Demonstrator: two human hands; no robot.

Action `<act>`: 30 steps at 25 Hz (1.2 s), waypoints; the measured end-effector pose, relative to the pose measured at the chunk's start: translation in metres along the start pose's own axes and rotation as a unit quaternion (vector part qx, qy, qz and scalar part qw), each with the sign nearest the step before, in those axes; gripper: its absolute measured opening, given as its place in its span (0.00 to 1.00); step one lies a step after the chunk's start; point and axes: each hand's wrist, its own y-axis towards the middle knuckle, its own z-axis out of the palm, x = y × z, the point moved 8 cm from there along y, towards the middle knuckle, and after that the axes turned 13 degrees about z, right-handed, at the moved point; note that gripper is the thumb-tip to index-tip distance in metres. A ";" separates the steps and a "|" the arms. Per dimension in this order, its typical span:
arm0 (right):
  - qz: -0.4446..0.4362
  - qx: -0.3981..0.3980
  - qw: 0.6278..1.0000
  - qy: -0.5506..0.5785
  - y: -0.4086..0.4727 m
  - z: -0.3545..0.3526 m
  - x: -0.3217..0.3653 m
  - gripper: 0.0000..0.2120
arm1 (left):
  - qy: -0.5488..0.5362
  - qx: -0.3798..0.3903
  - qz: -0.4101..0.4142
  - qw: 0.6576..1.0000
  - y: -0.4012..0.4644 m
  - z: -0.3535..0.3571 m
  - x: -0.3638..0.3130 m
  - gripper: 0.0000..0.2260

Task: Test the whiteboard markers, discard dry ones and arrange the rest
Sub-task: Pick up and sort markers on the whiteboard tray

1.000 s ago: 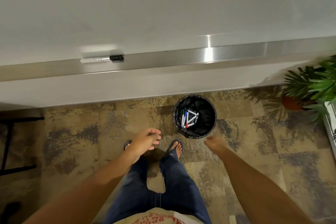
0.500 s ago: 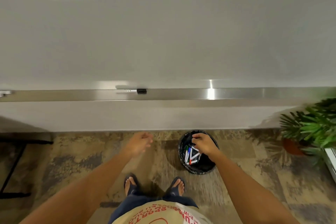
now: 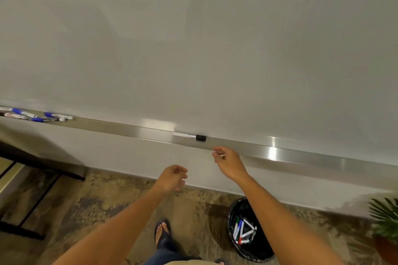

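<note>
1. Both arms have risen from beside the bin half a second ago: the right hand (image 3: 228, 162) now sits just below the tray and the left hand (image 3: 172, 178) lower, in front of the wall; more of the board and tray shows to the left.
2. Whiteboard (image 3: 193, 38) fills the upper view, blank.
3. Metal tray (image 3: 301, 157) runs along its lower edge, slanting down to the right.
4. Patterned floor (image 3: 107, 211) lies below, with a potted plant (image 3: 385, 224) at the right edge.
5. Black-lined bin (image 3: 234, 215) stands on the floor under the right forearm; discarded markers (image 3: 243, 231) with green, blue and red caps lie piled inside.
6. Right hand is empty, fingers loosely curled, thumb and forefinger close together, near the black-capped marker.
7. Left hand is empty, fingers relaxed and slightly curled.
8. Group of markers (image 3: 36, 116), mostly blue-capped, lies on the tray's far left end.
9. Black-capped marker (image 3: 189, 136) lies alone on the tray, mid-length, cap to the right.
</note>
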 end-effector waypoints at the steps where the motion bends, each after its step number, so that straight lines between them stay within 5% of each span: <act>1: -0.018 -0.009 1.000 -0.013 0.002 0.005 0.015 0.13 | -0.001 0.000 0.001 1.000 0.004 -0.004 0.001 0.08; 8: -0.091 -0.040 0.982 -0.159 0.031 0.058 0.090 0.17 | 0.045 0.034 0.061 0.997 0.045 -0.042 -0.006 0.06; 18: -0.036 -0.126 0.926 -0.353 0.071 0.108 0.120 0.15 | 0.067 0.064 0.121 0.988 0.098 -0.105 -0.014 0.05; 30: -0.050 -0.208 0.894 -0.393 0.044 0.106 0.130 0.19 | 0.001 0.076 0.099 0.992 0.106 -0.109 -0.010 0.09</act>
